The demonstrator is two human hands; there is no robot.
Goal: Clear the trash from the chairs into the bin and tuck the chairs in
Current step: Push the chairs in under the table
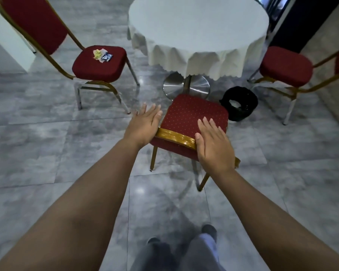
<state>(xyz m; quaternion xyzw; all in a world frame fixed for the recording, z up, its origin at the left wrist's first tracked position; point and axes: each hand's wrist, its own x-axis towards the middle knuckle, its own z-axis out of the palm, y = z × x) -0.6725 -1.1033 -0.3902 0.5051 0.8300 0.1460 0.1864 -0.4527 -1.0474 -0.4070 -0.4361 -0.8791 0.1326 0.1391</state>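
A view looking down from a person's head at their two bare forearms reaching forward over a grey marbled tile floor (47, 145). Directly ahead stands a red padded chair (194, 116) with a gold frame, seen from behind, its seat pointing toward a round surface (198, 22) draped in a white cloth with a scalloped hem. The left hand (143, 128) is released, fingers straight and together, at the left end of the chair's gold top rail; whether it touches the rail cannot be told. The right hand (213, 145) is also released, lying flat with straight fingers on the right end of that rail and the red backrest. Neither hand grasps anything.

To the left, well apart from the hands, a second red chair (98, 63) is angled toward the surface. On its seat lies the trash (102, 55): a crumpled yellow and white piece touching a small dark blue wrapper. To the right, a third red chair (286, 65) sits beside the surface. A black bin (240, 103) lined with a dark bag stands on the floor between the near chair and the third chair, close to the surface's shiny metal base (186, 87). At the bottom, the person's grey trousers and dark shoes show.
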